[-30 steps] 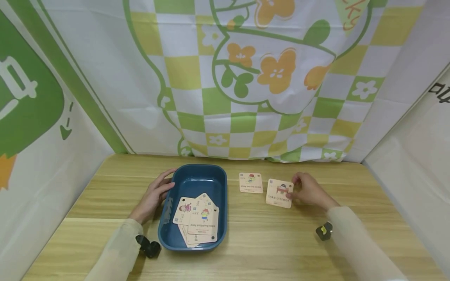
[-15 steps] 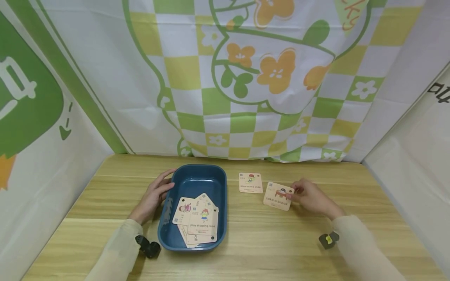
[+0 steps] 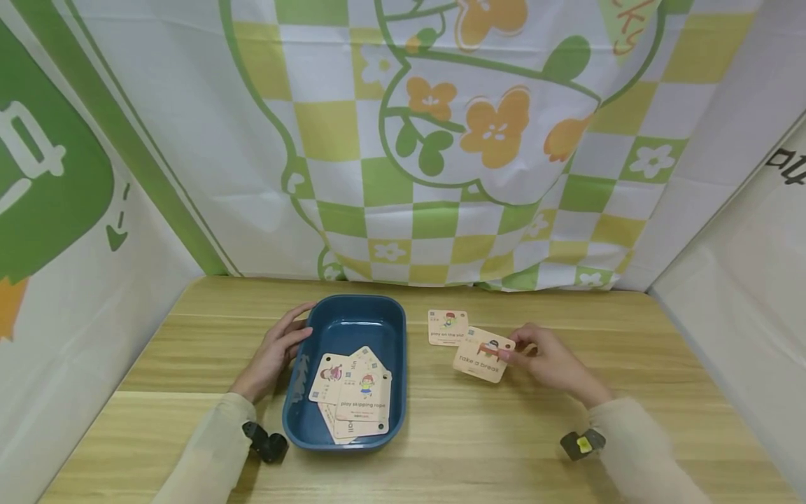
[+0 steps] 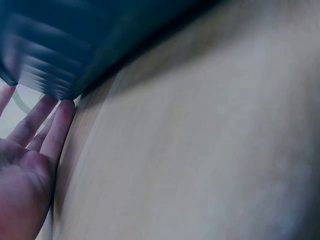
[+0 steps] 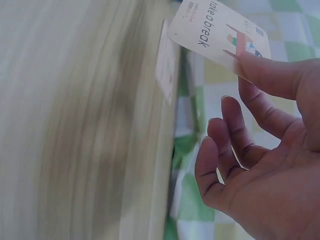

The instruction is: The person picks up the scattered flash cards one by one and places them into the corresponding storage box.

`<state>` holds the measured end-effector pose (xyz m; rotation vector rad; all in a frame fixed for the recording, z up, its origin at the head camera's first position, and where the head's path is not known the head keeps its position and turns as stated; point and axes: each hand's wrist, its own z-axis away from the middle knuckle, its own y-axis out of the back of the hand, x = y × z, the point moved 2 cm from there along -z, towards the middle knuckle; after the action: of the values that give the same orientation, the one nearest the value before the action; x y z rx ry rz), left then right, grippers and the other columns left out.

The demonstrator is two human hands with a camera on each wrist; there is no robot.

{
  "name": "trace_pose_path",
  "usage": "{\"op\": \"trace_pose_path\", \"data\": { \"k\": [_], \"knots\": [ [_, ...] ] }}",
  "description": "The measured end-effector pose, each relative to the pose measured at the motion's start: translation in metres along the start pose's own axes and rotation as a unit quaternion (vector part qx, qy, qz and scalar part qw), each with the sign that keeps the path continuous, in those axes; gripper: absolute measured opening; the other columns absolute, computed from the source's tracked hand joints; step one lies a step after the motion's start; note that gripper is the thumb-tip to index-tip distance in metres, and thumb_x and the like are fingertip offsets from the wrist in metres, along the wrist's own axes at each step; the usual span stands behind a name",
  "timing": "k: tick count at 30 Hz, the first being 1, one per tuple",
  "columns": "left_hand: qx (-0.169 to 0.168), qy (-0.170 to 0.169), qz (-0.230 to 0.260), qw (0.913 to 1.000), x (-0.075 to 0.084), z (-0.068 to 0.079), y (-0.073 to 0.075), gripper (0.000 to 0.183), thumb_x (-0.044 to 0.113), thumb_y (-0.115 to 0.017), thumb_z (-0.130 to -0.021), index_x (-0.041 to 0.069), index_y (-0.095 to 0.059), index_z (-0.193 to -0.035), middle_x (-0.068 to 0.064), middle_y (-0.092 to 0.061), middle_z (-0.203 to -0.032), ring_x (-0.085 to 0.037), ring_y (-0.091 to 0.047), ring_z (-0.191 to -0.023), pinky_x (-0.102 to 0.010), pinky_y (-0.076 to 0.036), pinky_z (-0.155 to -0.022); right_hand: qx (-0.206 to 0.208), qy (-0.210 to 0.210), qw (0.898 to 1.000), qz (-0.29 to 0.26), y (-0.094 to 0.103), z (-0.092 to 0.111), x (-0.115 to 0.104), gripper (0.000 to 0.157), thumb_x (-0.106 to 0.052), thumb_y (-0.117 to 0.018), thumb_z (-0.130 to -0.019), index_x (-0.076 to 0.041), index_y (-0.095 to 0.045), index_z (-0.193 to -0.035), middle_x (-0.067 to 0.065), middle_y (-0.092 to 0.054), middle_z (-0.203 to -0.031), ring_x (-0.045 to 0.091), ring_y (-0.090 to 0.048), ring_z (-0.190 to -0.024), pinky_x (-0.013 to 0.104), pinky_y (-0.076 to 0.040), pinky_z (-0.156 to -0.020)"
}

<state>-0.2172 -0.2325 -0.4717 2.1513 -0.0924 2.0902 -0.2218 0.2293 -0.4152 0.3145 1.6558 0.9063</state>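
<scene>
My right hand [image 3: 546, 358] pinches the "take a break" card [image 3: 480, 355] by its right edge between thumb and forefinger. In the right wrist view that card [image 5: 220, 30] is raised off the table, and the other fingers [image 5: 240, 130] curve loosely beneath. Partly covered by it in the head view, a "play on the slide" card [image 3: 446, 323] lies on the table. My left hand [image 3: 273, 353] rests against the left side of a dark blue tray [image 3: 401, 371]. Its straight fingers [image 4: 60, 127] touch the tray's outer wall. Several cards, a "play skipping rope" card [image 3: 363, 395] on top, overlap inside the tray.
The wooden table [image 3: 478, 448] ends at a checked, flowered cloth [image 3: 434, 231] hanging behind it. White panels [image 3: 743, 280] stand at both sides. A small black camera sits on each wrist [image 3: 267, 442].
My right hand has carried the "take a break" card leftward, so it now overlaps the "play on the slide" card in the head view. The left hand and tray have stayed put.
</scene>
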Motion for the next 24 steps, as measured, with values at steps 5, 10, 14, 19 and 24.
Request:
{"op": "trace_pose_path", "data": {
  "k": [5,10,14,19,24],
  "knots": [
    [-0.002,0.001,0.003,1.0000,0.000,0.000,-0.001,0.054,0.021,-0.048,-0.109,0.006,-0.030,-0.158,-0.029,-0.045,-0.144,-0.017,-0.061,-0.113,-0.022,-0.050,-0.091,-0.010,0.003,1.000,-0.025,-0.005,0.002,-0.019,0.011,-0.019,-0.073,-0.094,-0.010,-0.070,-0.089,0.005,-0.061,-0.097,0.022,-0.057,-0.093,0.038,-0.051,-0.081],
    [-0.004,-0.002,0.004,1.0000,-0.001,0.000,-0.001,0.055,0.020,-0.048,-0.109,0.006,-0.030,-0.158,-0.029,-0.045,-0.145,-0.016,-0.061,-0.113,-0.022,-0.050,-0.091,-0.019,0.017,0.999,-0.048,-0.010,0.001,-0.037,0.010,-0.017,-0.073,-0.094,-0.009,-0.071,-0.089,0.006,-0.061,-0.098,0.025,-0.057,-0.094,0.038,-0.052,-0.082],
    [-0.003,-0.002,0.004,1.0000,-0.001,0.000,0.000,0.055,0.021,-0.048,-0.109,0.006,-0.030,-0.158,-0.029,-0.044,-0.146,-0.017,-0.062,-0.113,-0.022,-0.050,-0.091,-0.021,0.025,0.998,-0.059,-0.014,-0.001,-0.047,0.010,-0.017,-0.072,-0.094,-0.009,-0.071,-0.088,0.006,-0.061,-0.099,0.025,-0.057,-0.094,0.038,-0.052,-0.082],
    [-0.004,-0.002,0.003,1.0000,-0.002,-0.001,0.000,0.055,0.021,-0.048,-0.109,0.006,-0.030,-0.158,-0.030,-0.044,-0.146,-0.016,-0.062,-0.113,-0.022,-0.050,-0.091,-0.023,0.037,0.996,-0.079,-0.022,-0.004,-0.059,0.009,-0.016,-0.073,-0.094,-0.009,-0.071,-0.088,0.005,-0.062,-0.098,0.023,-0.057,-0.093,0.035,-0.053,-0.081],
    [-0.005,-0.007,0.006,0.9999,-0.002,-0.002,0.000,0.055,0.021,-0.048,-0.108,0.005,-0.030,-0.158,-0.031,-0.046,-0.143,-0.017,-0.063,-0.112,-0.022,-0.051,-0.090,-0.024,0.048,0.994,-0.097,-0.031,-0.009,-0.073,0.009,-0.016,-0.073,-0.094,-0.009,-0.070,-0.089,0.005,-0.061,-0.099,0.024,-0.057,-0.093,0.033,-0.052,-0.081]
  ]
}}
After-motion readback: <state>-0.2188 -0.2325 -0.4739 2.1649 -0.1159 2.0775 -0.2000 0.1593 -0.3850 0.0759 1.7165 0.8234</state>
